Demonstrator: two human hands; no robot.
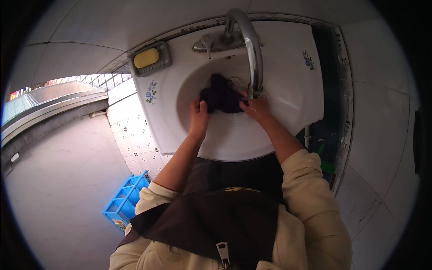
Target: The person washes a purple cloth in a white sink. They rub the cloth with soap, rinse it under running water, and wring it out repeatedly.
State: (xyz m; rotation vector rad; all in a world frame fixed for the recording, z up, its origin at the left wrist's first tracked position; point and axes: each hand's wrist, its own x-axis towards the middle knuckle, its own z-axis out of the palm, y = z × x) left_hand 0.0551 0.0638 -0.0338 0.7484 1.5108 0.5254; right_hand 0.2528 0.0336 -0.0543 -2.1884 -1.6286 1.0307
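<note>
A dark purple cloth (222,96) lies bunched in the basin of a white ceramic washbasin (233,141). My left hand (199,114) grips its left side, thumb on top. On the other side, my right hand (255,107) pinches the cloth's right edge between thumb and fingers, just below the faucet's mouth. The curved chrome faucet (252,54) arches over the basin, and water seems to run from it onto my right hand and the cloth. Some fingertips are hidden by the cloth.
A yellow bar of soap (146,58) rests in a grey soap dish (163,64) at the basin's back left corner. The faucet lever (207,42) is behind the bowl. A blue plastic rack (123,200) stands low at the left, near a window ledge (54,108).
</note>
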